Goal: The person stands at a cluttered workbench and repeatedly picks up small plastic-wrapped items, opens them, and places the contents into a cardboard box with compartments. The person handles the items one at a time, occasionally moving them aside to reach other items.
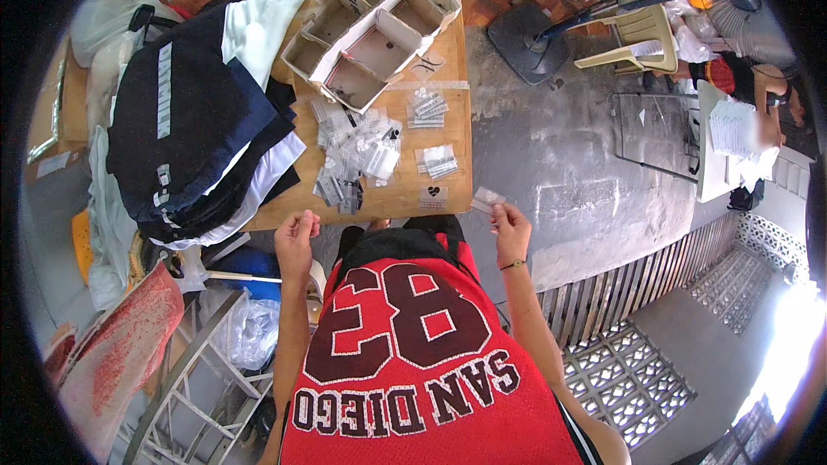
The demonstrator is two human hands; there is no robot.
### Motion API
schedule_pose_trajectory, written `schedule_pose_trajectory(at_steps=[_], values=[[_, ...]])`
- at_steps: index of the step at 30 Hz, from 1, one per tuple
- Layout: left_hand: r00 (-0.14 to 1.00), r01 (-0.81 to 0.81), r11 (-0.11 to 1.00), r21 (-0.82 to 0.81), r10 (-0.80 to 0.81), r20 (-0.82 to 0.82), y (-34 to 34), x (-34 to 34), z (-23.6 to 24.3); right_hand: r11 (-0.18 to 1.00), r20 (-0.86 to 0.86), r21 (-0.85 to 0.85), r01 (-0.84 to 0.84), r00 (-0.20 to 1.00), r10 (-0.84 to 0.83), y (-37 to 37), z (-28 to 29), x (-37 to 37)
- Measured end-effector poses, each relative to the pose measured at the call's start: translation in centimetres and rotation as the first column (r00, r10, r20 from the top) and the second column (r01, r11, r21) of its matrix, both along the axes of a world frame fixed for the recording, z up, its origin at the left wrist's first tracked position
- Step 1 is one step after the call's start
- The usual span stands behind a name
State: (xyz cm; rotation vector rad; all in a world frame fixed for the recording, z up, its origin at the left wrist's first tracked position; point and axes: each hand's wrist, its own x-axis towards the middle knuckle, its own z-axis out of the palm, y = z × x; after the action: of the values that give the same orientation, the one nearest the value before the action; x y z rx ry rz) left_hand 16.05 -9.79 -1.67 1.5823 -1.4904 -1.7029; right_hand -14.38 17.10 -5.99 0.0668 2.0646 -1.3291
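A small, flat, rectangular packet (488,198), whitish and translucent, is pinched between thumb and fingers of the right hand (510,226), just right of the surface's (461,125) near right corner. The left hand (297,234) is beside the near left edge, well apart from that packet, its fingers curled; whether they grip anything I cannot tell. Similar glossy packets form a loose pile (366,151) on the smooth pale wood, with neater stacks (438,161) to its right. Farther lies a scuffed, compartmented cardboard box (372,24); left, soft dark and white fabric (211,120) is heaped.
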Motion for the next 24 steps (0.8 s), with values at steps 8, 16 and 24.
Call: schedule_pose_trajectory(at_steps=[8,16,24], values=[[1.0,0.022,0.999,0.031,-0.022,0.006,0.4,-0.3,-0.4,0.992,-0.074,-0.117,-0.039,0.997,0.03,-5.7,0.3,-2.2],[0.999,0.032,0.999,0.012,-0.032,0.013,0.4,0.5,-0.2,0.956,-0.104,-0.289,-0.05,0.994,0.02,-10.5,5.0,-3.6],[0.999,0.026,0.998,0.061,-0.024,-0.044,-0.3,1.1,-2.8,0.996,-0.453,0.089,-0.021,0.89,0.059,-8.8,-4.0,-1.3]])
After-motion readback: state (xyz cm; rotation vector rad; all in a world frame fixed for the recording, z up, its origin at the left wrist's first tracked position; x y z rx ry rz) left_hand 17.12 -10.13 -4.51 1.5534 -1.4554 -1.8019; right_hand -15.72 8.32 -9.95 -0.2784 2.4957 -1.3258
